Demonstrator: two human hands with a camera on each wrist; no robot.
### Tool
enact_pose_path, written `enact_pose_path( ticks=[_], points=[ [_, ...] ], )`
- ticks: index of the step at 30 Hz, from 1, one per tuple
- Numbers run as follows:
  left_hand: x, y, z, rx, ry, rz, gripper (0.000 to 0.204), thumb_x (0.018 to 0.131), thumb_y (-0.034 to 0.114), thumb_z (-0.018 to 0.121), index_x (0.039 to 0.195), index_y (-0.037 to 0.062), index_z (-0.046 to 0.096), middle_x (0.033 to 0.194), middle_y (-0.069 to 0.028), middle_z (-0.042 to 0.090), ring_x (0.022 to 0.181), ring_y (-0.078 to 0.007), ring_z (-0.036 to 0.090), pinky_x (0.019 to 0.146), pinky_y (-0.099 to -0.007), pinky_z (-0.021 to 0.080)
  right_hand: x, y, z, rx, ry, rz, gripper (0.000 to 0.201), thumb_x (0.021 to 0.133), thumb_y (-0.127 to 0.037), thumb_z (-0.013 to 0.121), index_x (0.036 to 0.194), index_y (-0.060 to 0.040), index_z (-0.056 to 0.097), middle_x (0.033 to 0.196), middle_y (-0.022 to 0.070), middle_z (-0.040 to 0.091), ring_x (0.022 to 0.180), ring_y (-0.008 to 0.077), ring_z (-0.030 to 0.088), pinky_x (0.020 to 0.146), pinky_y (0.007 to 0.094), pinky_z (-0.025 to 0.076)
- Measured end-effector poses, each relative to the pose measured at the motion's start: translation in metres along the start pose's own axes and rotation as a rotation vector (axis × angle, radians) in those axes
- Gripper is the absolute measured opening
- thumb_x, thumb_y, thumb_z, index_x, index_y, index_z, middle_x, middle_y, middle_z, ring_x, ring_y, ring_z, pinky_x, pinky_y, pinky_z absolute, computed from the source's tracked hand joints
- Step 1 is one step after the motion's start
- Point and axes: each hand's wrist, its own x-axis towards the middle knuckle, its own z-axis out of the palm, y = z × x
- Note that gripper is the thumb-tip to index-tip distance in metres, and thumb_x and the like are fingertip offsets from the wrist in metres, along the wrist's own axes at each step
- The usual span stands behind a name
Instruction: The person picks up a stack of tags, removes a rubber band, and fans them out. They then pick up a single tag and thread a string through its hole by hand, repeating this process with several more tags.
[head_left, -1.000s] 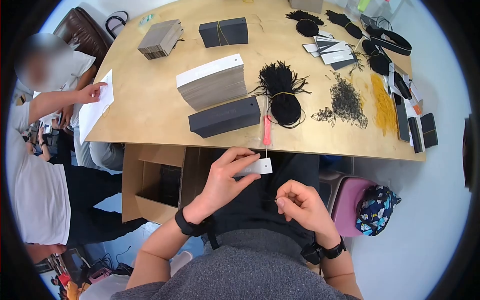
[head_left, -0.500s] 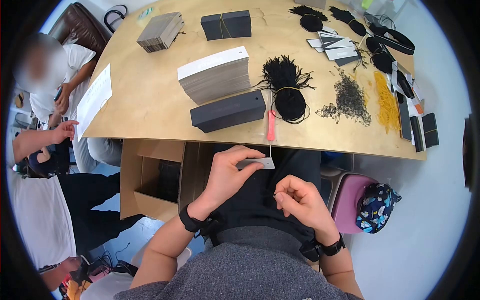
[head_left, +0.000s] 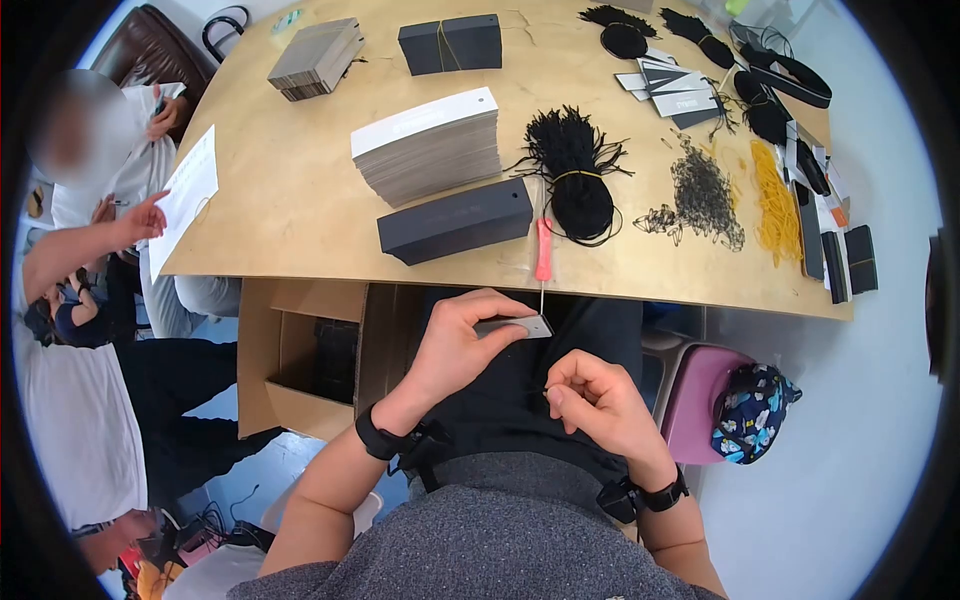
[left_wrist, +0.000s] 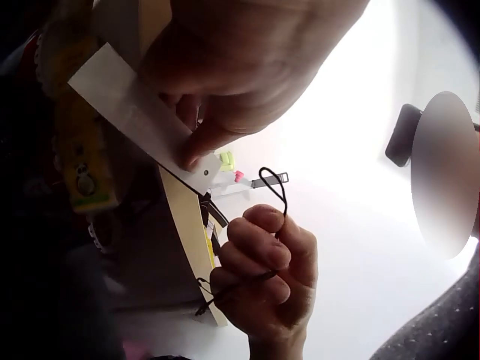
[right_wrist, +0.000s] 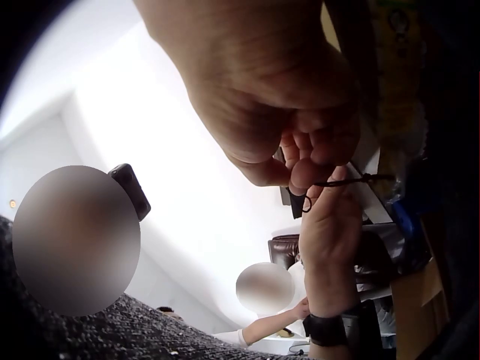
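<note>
Presently left hand (head_left: 452, 350) pinches a tag (head_left: 515, 326), right hand (head_left: 590, 400) at 4 o'clock pinches cord (left_wrist: 274, 196); loop may miss the hole if the tag tilts

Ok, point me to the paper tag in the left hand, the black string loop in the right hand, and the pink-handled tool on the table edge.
paper tag (head_left: 522, 326), head view, on its flat face past the fingertips.
black string loop (left_wrist: 274, 187), left wrist view, on the loop's strand above the fingers.
pink-handled tool (head_left: 543, 250), head view, middle of the pink handle.
</note>
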Motion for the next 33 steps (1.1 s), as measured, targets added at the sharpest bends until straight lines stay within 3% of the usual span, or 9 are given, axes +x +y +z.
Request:
enact_pose_path(
  ticks=[7,9,13,16,18,20,22,26,33],
  points=[
    [0.000,-0.013,0.004,-0.071,-0.061,-0.054,0.020,0.085,0.003,0.072,0.103,-0.0013,0.068,0.095,-0.0079,0.068,0.089,-0.0129,0.065,0.082,-0.0270,0.051,0.004,0.005,0.000,0.005,0.016,-0.014,0.012,0.097,-0.014,0.061,0.095,-0.0030,0.058,0.070,-0.0021,0.058,0.060,0.0019,0.053,0.052,0.0192,0.041],
    [0.000,-0.012,0.004,0.052,-0.066,0.052,0.019,0.086,0.003,0.071,0.104,-0.0016,0.065,0.094,-0.0074,0.066,0.088,-0.0128,0.065,0.081,-0.0271,0.051,0.006,0.006,0.000,-0.005,0.027,-0.008,0.012,0.097,-0.014,0.061,0.095,-0.0031,0.058,0.070,-0.0023,0.057,0.059,0.0018,0.052,0.051,0.0191,0.040],
    [0.002,-0.017,0.005,-0.061,-0.090,0.049,0.016,0.087,0.001,0.069,0.103,-0.0013,0.066,0.096,-0.0082,0.068,0.090,-0.0130,0.065,0.080,-0.0277,0.052,0.009,0.005,0.003,0.025,0.081,-0.009,0.011,0.097,-0.014,0.061,0.095,-0.0031,0.058,0.072,-0.0021,0.057,0.060,0.0016,0.052,0.051,0.0186,0.040],
    [0.006,-0.019,0.003,0.095,-0.049,0.257,0.016,0.087,0.000,0.068,0.103,-0.0015,0.067,0.096,-0.0088,0.070,0.089,-0.0132,0.067,0.079,-0.0278,0.053,0.010,0.005,0.004,0.057,0.123,-0.006,0.010,0.097,-0.013,0.060,0.095,-0.0030,0.058,0.073,-0.0020,0.057,0.061,0.0015,0.052,0.052,0.0184,0.041],
    [0.008,-0.013,0.003,0.003,-0.046,0.096,0.016,0.088,0.000,0.067,0.104,-0.0025,0.068,0.095,-0.0093,0.072,0.086,-0.0134,0.068,0.078,-0.0276,0.054,0.010,0.005,0.004,0.066,0.136,-0.009,0.010,0.097,-0.012,0.060,0.095,-0.0030,0.058,0.074,-0.0021,0.057,0.061,0.0015,0.052,0.052,0.0183,0.041],
    [0.009,-0.015,0.003,-0.017,-0.039,0.082,0.016,0.089,0.001,0.066,0.104,-0.0041,0.067,0.092,-0.0096,0.073,0.084,-0.0129,0.069,0.078,-0.0265,0.054,0.012,0.006,0.006,0.064,0.179,-0.019,0.009,0.097,-0.011,0.060,0.096,-0.0022,0.058,0.073,-0.0029,0.057,0.061,0.0016,0.051,0.053,0.0187,0.041],
    [0.012,-0.013,0.001,-0.049,-0.153,-0.005,0.015,0.091,0.002,0.065,0.105,-0.0045,0.067,0.094,-0.0092,0.072,0.085,-0.0124,0.069,0.078,-0.0261,0.054,0.018,0.012,0.007,0.000,0.264,-0.070,0.008,0.096,-0.010,0.061,0.095,-0.0016,0.058,0.072,-0.0026,0.057,0.061,0.0015,0.051,0.053,0.0190,0.041],
    [0.011,-0.018,0.003,-0.125,-0.151,-0.016,0.016,0.092,0.003,0.064,0.106,-0.0038,0.066,0.095,-0.0078,0.072,0.085,-0.0125,0.068,0.078,-0.0262,0.054,0.034,0.025,0.006,-0.222,0.461,-0.175,0.008,0.093,-0.007,0.063,0.093,0.0002,0.059,0.069,-0.0015,0.058,0.061,0.0013,0.050,0.053,0.0197,0.040],
    [0.010,-0.023,0.004,-0.178,-0.141,-0.033,0.017,0.092,0.003,0.065,0.107,-0.0028,0.067,0.095,-0.0060,0.071,0.087,-0.0120,0.067,0.080,-0.0263,0.053,0.033,0.046,-0.002,-0.246,0.546,-0.103,0.007,0.092,-0.005,0.064,0.091,0.0004,0.060,0.068,-0.0009,0.058,0.060,0.0017,0.051,0.053,0.0202,0.041]
  ],
)
